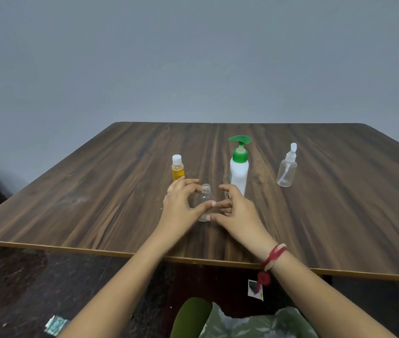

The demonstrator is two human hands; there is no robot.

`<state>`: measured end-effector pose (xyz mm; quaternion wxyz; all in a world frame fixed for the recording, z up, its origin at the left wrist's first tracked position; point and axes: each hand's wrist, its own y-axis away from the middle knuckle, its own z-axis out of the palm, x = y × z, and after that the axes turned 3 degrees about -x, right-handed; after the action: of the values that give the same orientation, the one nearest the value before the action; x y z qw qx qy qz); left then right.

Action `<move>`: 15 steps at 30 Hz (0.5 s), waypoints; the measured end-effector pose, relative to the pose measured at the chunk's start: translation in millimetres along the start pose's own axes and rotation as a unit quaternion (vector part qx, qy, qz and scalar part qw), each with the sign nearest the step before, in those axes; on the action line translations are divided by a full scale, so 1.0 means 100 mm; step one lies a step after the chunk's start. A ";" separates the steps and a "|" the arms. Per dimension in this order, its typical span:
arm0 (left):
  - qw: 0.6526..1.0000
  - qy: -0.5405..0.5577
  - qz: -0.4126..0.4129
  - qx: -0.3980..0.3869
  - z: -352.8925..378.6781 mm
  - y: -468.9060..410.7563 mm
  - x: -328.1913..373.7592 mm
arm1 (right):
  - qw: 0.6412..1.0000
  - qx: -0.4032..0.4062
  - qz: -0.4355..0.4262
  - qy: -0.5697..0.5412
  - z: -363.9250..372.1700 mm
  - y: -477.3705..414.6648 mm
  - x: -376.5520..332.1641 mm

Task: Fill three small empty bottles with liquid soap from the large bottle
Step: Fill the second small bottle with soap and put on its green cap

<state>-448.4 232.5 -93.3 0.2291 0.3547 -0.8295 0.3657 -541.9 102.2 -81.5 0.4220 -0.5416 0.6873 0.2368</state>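
A small clear empty bottle (204, 198) with no cap stands on the wooden table (120, 191), between my two hands. My left hand (181, 206) grips it from the left, thumb across its front and fingers behind the neck. My right hand (235, 211) holds it from the right: the thumb tip is on the lower body and curled fingers lie against its side. Behind my right hand stands the large white soap bottle (239, 172) with a green pump. A small capped bottle of yellow liquid (177, 168) stands behind my left hand. A clear empty spray bottle (287, 170) stands further right.
The table's near edge (193, 259) runs across the view in front of my forearms. A grey wall rises behind the table. On the dark floor below lie scraps of paper (255, 290) and a green patterned cloth (254, 323).
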 end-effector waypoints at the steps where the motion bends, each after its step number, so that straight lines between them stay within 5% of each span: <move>1: 1.000 0.012 -0.001 0.006 0.01 0.00 0.00 | 1.000 0.015 0.004 0.016 -0.05 0.05 -0.03; 8: 0.985 0.160 -0.042 0.055 -0.02 -0.08 0.21 | 0.966 0.199 -0.148 -0.077 -0.65 0.16 -0.48; 11: 0.976 0.209 -0.043 0.048 -0.04 -0.24 0.35 | 0.938 0.306 -0.140 -0.081 -1.05 -0.24 -0.71; 15: 0.961 0.278 -0.010 0.008 -0.02 -0.42 0.54 | 0.986 0.166 0.000 -0.013 -1.27 -0.93 -0.76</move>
<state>-451.7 191.4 -38.5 0.4510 0.2494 -0.7266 0.4544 -490.5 15.8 61.7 0.5152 -0.4610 0.7114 0.1263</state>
